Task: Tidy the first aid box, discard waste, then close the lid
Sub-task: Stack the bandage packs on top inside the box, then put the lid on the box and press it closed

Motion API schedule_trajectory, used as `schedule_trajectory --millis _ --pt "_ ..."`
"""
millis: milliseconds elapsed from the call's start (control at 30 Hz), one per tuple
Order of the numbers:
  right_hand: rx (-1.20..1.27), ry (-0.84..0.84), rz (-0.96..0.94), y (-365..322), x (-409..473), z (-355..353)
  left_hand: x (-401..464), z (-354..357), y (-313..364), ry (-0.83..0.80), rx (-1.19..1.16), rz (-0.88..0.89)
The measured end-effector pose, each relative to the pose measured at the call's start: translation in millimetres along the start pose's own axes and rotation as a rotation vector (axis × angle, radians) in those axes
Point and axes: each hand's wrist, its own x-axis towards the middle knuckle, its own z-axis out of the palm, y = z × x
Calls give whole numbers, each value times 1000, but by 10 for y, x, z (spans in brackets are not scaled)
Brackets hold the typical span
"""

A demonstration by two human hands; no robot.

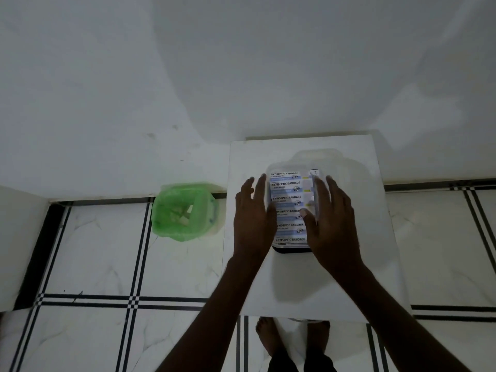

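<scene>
The first aid box [292,250] stands on a small white table [308,285]; its dark base shows at the near end. A stack of white and blue antiseptic bandage packs [287,200] fills it, labels up. A clear lid [324,159] appears faintly behind the box, seemingly raised. My left hand [252,218] lies flat along the box's left side, fingers straight. My right hand [334,221] rests over the right side of the contents, with its thumb on the packs. Neither hand grips anything.
A waste bin lined with a green bag [185,210] stands on the tiled floor left of the table, with white scraps inside. A white wall runs behind. My bare feet [268,334] show under the table's near edge.
</scene>
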Motion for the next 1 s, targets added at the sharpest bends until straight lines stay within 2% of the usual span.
schedule_trajectory --millis 100,133,200,267,367,433,533,767,867,1000 --pt "130 176 247 95 10 -114 29 -28 -31 -44 -150 -184" --pt "130 170 371 197 40 -116 53 -53 -18 -63 -166 -218" --pt "89 7 568 410 101 -77 96 -105 -3 -74 -186 -227" --pt "76 -187 625 561 144 -4 127 -145 -6 -96 -201 -233" --pt "-29 -326 522 619 171 141 140 -189 -36 -125 -245 -258" --pt "-56 -342 474 625 190 192 122 -234 -55 -129 -285 -265" --pt "64 -324 522 638 248 104 92 -334 -76 -107 -342 -301" --pt "572 -5 624 522 378 -798 141 -442 13 -84 -408 -330" --pt "553 96 529 246 377 -1118 122 -306 4 -105 -356 -336" --pt "413 207 367 -223 272 -1043 134 -150 -18 -160 -415 -366"
